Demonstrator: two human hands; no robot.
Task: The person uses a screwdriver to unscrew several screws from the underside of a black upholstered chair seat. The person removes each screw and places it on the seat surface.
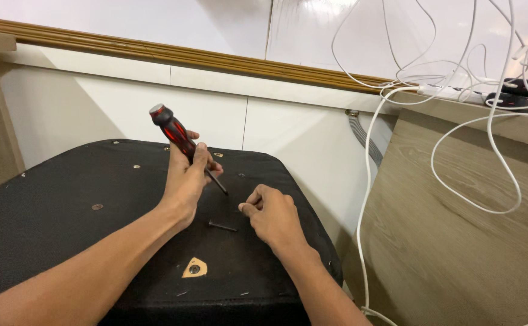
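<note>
My left hand (186,175) grips a red and black screwdriver (178,137) by its handle, with the shaft tilted down and to the right, its tip (225,192) just above the black fabric underside of a seat (64,205). Resting on that seat, my right hand (273,214) has its fingers curled and pinched together; whether it holds anything small I cannot tell. A dark screw (222,226) lies loose on the fabric between my two hands.
The seat has several screw holes and a torn patch showing wood with a metal insert (194,268). White cables (457,121) hang over a wooden panel (457,241) on the right. A grey hose (365,140) runs down the white tiled wall behind.
</note>
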